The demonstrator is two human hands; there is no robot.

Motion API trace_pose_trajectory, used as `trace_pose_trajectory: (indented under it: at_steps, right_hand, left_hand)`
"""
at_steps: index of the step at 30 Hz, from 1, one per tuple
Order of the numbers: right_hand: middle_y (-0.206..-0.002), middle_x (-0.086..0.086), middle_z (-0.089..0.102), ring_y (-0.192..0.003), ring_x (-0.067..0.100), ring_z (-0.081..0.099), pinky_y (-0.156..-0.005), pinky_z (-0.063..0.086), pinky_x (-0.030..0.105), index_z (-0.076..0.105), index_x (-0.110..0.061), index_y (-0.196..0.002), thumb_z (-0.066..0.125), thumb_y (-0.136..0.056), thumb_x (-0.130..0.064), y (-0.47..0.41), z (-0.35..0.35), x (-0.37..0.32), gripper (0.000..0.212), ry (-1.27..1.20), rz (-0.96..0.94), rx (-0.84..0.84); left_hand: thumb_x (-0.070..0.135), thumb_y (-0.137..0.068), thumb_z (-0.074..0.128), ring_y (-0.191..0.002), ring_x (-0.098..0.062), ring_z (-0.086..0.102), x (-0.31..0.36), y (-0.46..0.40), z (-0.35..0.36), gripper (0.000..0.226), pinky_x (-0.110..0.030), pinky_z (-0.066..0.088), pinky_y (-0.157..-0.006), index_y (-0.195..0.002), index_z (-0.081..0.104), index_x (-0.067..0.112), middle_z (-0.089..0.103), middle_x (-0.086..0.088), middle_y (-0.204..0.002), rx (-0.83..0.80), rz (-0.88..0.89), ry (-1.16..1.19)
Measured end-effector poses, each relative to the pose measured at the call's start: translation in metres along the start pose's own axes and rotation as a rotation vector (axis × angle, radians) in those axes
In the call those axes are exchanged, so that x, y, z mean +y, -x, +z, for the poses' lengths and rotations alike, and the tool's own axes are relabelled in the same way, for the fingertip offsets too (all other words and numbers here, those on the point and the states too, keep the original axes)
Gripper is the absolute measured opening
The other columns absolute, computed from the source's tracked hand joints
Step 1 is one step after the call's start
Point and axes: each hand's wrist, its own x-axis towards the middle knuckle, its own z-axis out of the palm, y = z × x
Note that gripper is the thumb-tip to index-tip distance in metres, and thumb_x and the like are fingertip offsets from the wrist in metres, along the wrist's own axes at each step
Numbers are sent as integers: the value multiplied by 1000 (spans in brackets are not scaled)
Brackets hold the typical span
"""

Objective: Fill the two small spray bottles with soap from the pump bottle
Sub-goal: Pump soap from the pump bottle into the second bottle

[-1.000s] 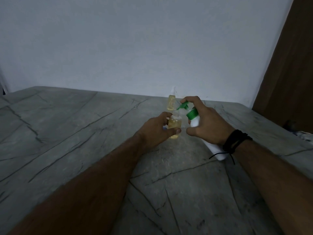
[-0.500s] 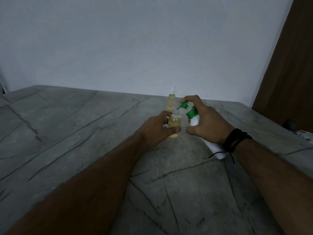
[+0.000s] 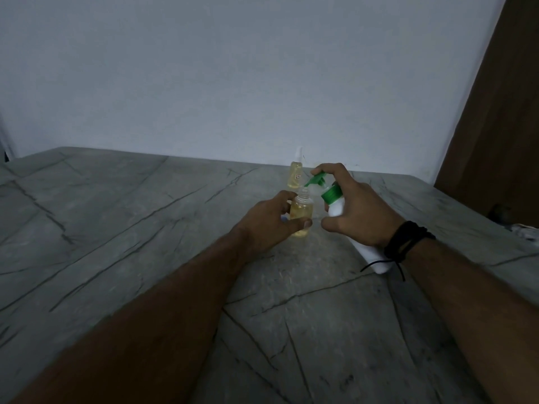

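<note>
My left hand (image 3: 269,221) grips a small clear spray bottle (image 3: 301,212) with its cap off, holding yellow liquid, upright on the table. My right hand (image 3: 357,209) holds the white pump bottle (image 3: 335,207) tilted toward it, with a finger on top of the green pump head (image 3: 316,180). The green nozzle tip sits just over the small bottle's open neck. A second small spray bottle (image 3: 296,173), capped and with yellow liquid inside, stands upright behind them near the wall.
The grey marbled table (image 3: 145,228) runs to a white wall at the back. A brown wooden panel (image 3: 501,112) rises at the right. Something pale lies at the table's far right edge (image 3: 525,228).
Both hands and the two bottles stay in nearly the same place; the pump head appears to have risen slightly off the collar.
</note>
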Motion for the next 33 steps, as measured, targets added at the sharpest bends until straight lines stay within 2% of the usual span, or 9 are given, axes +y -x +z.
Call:
trace_pose_trajectory:
  at_steps: [3,5,9,14,21,26,33]
  right_hand:
    - [-79,-9,63,-65,10,62,-59,49,21,43,-32,-131,76,-70,-6,0,0,0,75,-3,3,-3]
    - [-78,-10,63,-65,9,61,-57,47,15,43,-33,-131,76,-70,-6,0,0,0,75,2,-1,3]
    - [-79,-7,64,-66,11,62,-59,47,19,41,-33,-135,76,-70,-6,0,0,0,79,11,2,-3]
    - [-77,-10,63,-64,8,61,-56,46,15,43,-33,-131,76,-70,-6,0,0,0,74,12,2,4]
    - [-79,-4,63,-65,13,61,-59,49,25,42,-31,-132,76,-70,-5,0,0,-1,75,13,-3,-10]
    - [-79,-8,63,-66,10,62,-59,48,21,42,-32,-131,76,-70,-5,1,0,-1,75,2,7,-8]
    - [-81,-6,64,-68,13,63,-61,50,26,43,-31,-129,76,-70,-6,1,-1,-2,73,4,9,-6]
  left_hand:
    - [52,-80,67,-106,-13,55,0,0,0,67,-20,38,-78,-136,40,26,57,0,-129,-3,-12,10]
    - [52,-81,67,-105,-11,53,0,1,0,65,-21,37,-79,-135,41,26,57,0,-129,-7,-5,10]
    - [52,-81,66,-103,-9,51,-1,1,-1,65,-24,39,-82,-135,41,26,57,-1,-129,-14,2,5]
    - [52,-81,66,-100,-7,49,-1,1,-1,64,-23,37,-81,-134,42,26,57,0,-128,-19,6,4]
    - [53,-80,67,-105,-12,54,-1,0,0,66,-23,38,-81,-135,41,26,57,-1,-127,-10,-1,-4]
    - [55,-80,66,-97,-7,50,-3,-1,1,66,-22,37,-78,-134,41,28,58,0,-127,-12,-7,-7]
    - [57,-79,66,-98,-7,51,-5,-1,1,67,-23,38,-78,-134,42,28,58,0,-126,-1,8,-16]
